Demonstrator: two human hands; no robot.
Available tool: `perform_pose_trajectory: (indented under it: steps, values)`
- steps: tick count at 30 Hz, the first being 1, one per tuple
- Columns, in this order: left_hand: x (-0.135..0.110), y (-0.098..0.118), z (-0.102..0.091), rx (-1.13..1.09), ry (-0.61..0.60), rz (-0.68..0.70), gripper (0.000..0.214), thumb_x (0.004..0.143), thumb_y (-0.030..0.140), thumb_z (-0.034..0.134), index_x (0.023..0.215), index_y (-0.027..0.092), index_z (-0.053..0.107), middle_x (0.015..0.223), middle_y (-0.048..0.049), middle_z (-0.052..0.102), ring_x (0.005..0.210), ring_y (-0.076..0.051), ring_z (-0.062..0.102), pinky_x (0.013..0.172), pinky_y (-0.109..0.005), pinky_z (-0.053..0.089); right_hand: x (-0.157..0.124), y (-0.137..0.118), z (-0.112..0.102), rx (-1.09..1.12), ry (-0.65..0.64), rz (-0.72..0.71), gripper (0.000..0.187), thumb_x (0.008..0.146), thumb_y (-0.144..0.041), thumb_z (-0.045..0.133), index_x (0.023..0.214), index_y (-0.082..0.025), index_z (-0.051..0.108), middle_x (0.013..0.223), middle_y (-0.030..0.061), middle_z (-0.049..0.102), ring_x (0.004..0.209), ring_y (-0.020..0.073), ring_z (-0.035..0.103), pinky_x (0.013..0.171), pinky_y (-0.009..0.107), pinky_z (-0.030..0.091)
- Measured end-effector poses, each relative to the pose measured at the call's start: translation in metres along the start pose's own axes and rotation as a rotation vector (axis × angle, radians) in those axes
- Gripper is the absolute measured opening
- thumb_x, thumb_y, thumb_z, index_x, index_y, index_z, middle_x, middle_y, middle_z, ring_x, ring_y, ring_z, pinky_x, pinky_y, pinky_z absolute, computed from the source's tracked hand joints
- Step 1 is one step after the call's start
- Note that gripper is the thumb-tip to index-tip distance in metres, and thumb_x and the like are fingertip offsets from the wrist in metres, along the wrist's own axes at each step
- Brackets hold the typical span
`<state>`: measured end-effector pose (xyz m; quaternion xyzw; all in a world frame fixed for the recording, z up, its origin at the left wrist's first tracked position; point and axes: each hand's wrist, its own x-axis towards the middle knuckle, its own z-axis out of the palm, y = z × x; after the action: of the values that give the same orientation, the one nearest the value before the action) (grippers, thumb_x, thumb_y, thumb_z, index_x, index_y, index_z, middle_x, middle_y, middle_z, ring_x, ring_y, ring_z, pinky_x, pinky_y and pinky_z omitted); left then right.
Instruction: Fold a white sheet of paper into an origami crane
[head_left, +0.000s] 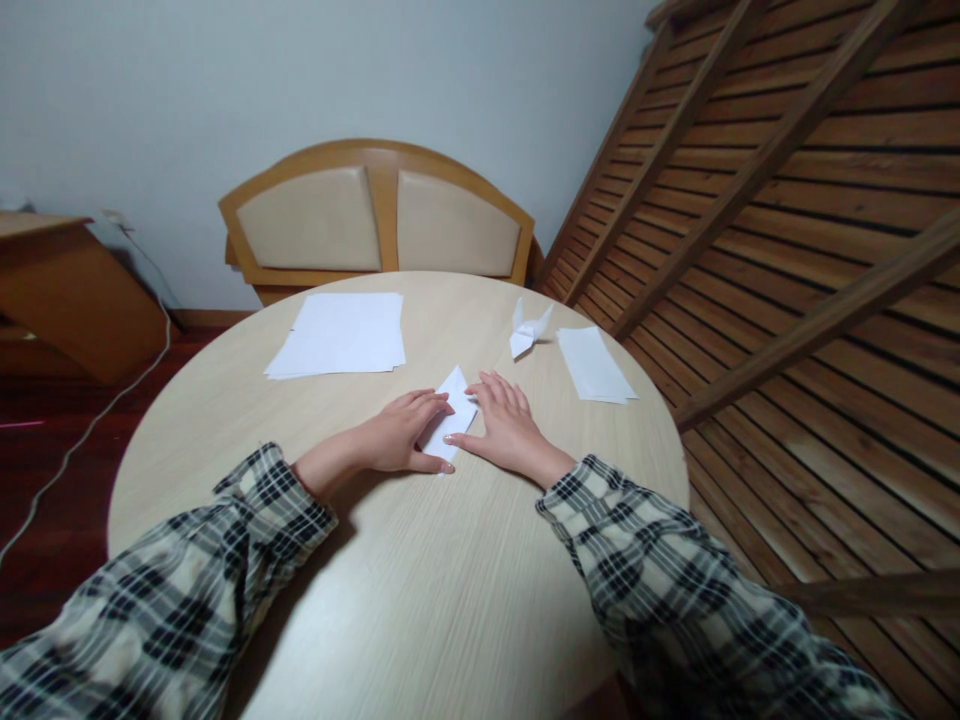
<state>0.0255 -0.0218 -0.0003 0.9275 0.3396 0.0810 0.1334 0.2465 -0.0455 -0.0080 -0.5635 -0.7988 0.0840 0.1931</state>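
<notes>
A small folded white paper, roughly diamond-shaped, lies flat on the round table with one point facing away from me. My left hand rests at its left edge, fingertips on the paper and thumb stretched toward the near point. Over the right edge lies my right hand, its fingers extended along the upper side and its thumb across the paper's middle. Both hands have thumb and fingers apart, pressing rather than wrapped around it. Beyond my right hand stands a folded white paper crane with raised points.
The round pale wooden table fills the middle. A stack of white paper sheets lies at its far left, smaller paper rectangles at the right. Behind stands a padded wooden headboard; a slatted wooden panel leans along the right.
</notes>
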Motion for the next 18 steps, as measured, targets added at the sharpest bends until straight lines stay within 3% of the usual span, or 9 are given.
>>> perform_pose_trajectory:
  steps: [18]
  values:
    - [0.001,-0.001,0.002,-0.004,-0.007,-0.021,0.092,0.077,0.075,0.066,0.142,0.014,0.043,0.153,-0.0235,0.043,0.146,-0.040,0.035,0.118,-0.055,0.032,0.014,0.023,0.005,-0.023,0.068,0.042,0.065,0.082,-0.063,0.069,0.131,-0.022,0.054,0.156,0.0175,0.040,0.149,0.0354,0.031,0.119,0.062,0.022]
